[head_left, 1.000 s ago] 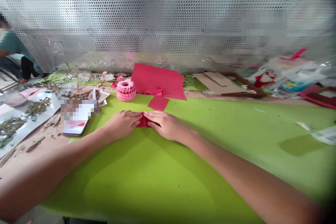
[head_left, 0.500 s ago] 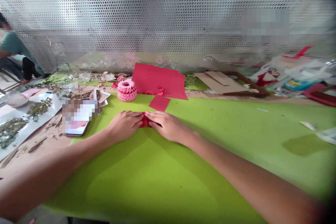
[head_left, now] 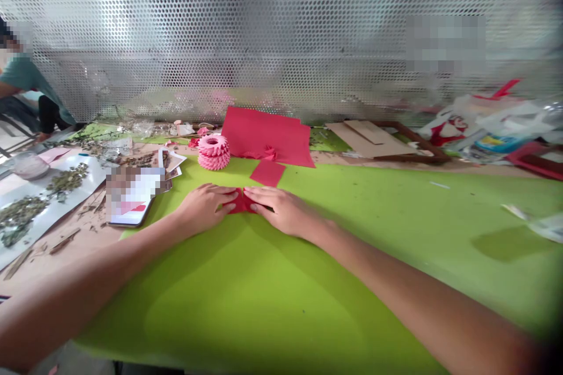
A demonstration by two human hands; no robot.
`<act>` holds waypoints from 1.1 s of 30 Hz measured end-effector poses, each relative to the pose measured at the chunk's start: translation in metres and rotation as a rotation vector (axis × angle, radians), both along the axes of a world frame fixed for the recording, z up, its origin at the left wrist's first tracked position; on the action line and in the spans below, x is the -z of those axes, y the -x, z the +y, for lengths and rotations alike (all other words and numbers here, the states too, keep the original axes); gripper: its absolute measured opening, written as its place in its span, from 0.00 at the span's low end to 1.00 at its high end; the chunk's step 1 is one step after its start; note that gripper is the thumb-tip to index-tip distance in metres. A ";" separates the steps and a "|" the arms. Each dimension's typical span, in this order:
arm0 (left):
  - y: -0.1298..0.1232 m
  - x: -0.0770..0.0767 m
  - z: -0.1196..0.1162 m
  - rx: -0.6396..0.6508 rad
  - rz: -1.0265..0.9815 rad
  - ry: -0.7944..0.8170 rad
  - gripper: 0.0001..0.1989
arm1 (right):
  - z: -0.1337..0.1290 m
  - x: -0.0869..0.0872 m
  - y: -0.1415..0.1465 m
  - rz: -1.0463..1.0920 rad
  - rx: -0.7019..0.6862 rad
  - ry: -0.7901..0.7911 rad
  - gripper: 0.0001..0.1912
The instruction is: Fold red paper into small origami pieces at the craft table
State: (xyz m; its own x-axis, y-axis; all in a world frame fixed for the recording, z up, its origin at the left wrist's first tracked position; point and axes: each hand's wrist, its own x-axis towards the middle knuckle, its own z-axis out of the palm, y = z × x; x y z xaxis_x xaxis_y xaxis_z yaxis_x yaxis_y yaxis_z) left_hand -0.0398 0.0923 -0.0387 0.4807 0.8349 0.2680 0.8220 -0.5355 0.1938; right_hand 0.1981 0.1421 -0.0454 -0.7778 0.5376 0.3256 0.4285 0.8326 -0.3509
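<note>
On the green tabletop point(head_left: 281, 281) lies a small piece of folded red paper point(head_left: 241, 204), partly hidden under my fingers. My left hand point(head_left: 206, 207) grips its left side, thumb near the lower edge and fingers along the top. From the right, my right hand point(head_left: 281, 210) holds the other side in the same way, its fingertips close to the left ones. Just behind my hands is a flat red paper square point(head_left: 268, 173). A larger red sheet point(head_left: 268, 132) lies farther back, with a small crumpled red paper piece point(head_left: 270, 153) at its front edge. Left of it stands a pink ring-shaped paper stack point(head_left: 213, 152).
A phone point(head_left: 136, 202) and photos point(head_left: 172, 162) lie at the left, beside dried plant bits point(head_left: 65, 181) on a white sheet. Cardboard pieces point(head_left: 373, 137) and plastic bags point(head_left: 479, 129) sit back right. A perforated metal wall point(head_left: 281, 29) rises behind. A person point(head_left: 26, 82) sits far left.
My fingers have shifted slightly apart, and the red paper between them now looks flatter, with more of it showing. Everything else stays in place.
</note>
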 end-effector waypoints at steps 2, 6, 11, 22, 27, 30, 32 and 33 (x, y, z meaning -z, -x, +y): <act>0.001 -0.001 0.000 -0.002 -0.001 0.012 0.16 | 0.000 0.000 0.000 -0.003 0.004 0.006 0.19; 0.003 -0.002 0.001 -0.012 0.006 0.017 0.17 | 0.000 -0.001 -0.001 -0.015 0.008 0.019 0.19; 0.003 -0.005 0.000 -0.015 0.027 0.039 0.17 | -0.001 -0.003 0.000 -0.031 0.018 0.031 0.20; 0.010 -0.005 0.003 0.009 0.029 0.077 0.18 | 0.002 0.003 -0.002 0.006 0.021 0.081 0.20; 0.009 -0.001 0.004 0.005 -0.053 0.074 0.20 | 0.003 0.004 -0.002 -0.002 0.025 0.092 0.21; 0.007 0.002 0.005 -0.037 -0.108 0.089 0.22 | 0.004 0.005 -0.003 -0.006 0.019 0.095 0.21; 0.007 0.003 0.005 -0.070 -0.111 0.108 0.22 | 0.006 0.006 -0.004 -0.022 0.019 0.101 0.21; 0.007 0.003 0.005 -0.087 -0.106 0.119 0.22 | 0.006 0.006 -0.004 -0.030 0.019 0.104 0.22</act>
